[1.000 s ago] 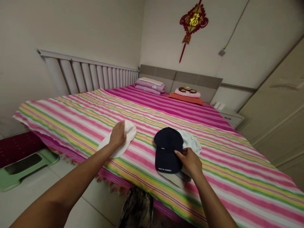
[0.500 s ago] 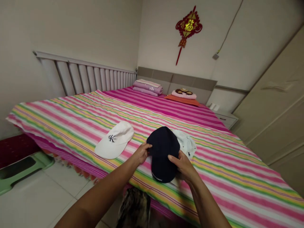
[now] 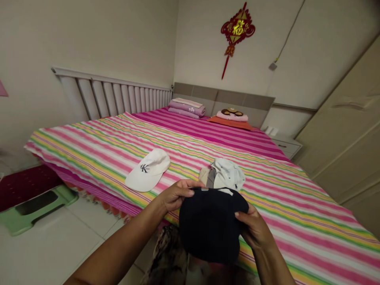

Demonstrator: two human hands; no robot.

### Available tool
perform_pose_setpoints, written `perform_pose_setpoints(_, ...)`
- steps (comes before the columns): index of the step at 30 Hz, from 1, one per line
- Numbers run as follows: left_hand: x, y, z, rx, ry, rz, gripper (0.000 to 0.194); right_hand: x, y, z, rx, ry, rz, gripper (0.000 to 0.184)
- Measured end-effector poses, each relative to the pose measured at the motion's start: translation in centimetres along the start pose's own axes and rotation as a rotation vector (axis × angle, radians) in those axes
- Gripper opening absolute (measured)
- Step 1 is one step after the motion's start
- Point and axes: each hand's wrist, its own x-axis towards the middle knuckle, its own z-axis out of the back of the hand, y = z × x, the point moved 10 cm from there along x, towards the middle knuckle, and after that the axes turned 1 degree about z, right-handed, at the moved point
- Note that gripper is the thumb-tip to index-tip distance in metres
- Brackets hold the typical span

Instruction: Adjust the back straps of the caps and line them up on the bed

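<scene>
A dark navy baseball cap (image 3: 209, 227) hangs between my two hands over the near edge of the bed. My left hand (image 3: 178, 194) pinches its upper left edge, thumb on top. On the right side my right hand (image 3: 254, 223) is closed on the cap's rim. A white label and a pale patch show along the upper edge. Left of it, a white cap (image 3: 151, 168) with black letters lies on the striped sheet. Just beyond the navy cap lies a pale cap (image 3: 228, 173) with a small dark logo, overlapping a beige and grey piece (image 3: 208, 176) that is partly hidden.
The striped sheet (image 3: 97, 138) covers the bed's near part. Folded purple bedding (image 3: 187, 109) and a pink folded item (image 3: 232, 116) sit by the headboard (image 3: 231, 99). A green stool (image 3: 32, 213) stands at the left on the tiled floor. A nightstand (image 3: 287, 146) and wardrobe (image 3: 341, 130) are at the right.
The navy cap has come toward me and down, and has been turned so its opening edge is at the top. The pale cap and beige-grey piece behind it are now uncovered.
</scene>
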Motion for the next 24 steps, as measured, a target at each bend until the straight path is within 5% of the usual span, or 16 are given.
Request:
perform_pose_setpoints(6, -0.1, 0.3, -3.5, 0.053, 0.056, 0.036, 0.041, -2.7, 1.3, -2.4, -0.103, 0.331, -0.052, 0.056)
perform_pose_setpoints(11, -0.3, 2.0, -4.8, 0.171, -0.02, 0.187, 0.034, -2.8, 0.9, -3.5, -0.273, 0.256, -0.074, 0.028)
perform_pose_setpoints(15, -0.6, 3.4, -4.2, 0.215, -0.132, 0.292, 0.026, -2.6, 1.0, -4.1, -0.243, 0.225, -0.011, 0.026)
perform_pose_setpoints(24, -1.0, 2.0, -3.0, 0.134, -0.273, 0.059, 0.024, -2.0, 1.0, -3.6, -0.124, 0.125, -0.003, 0.021)
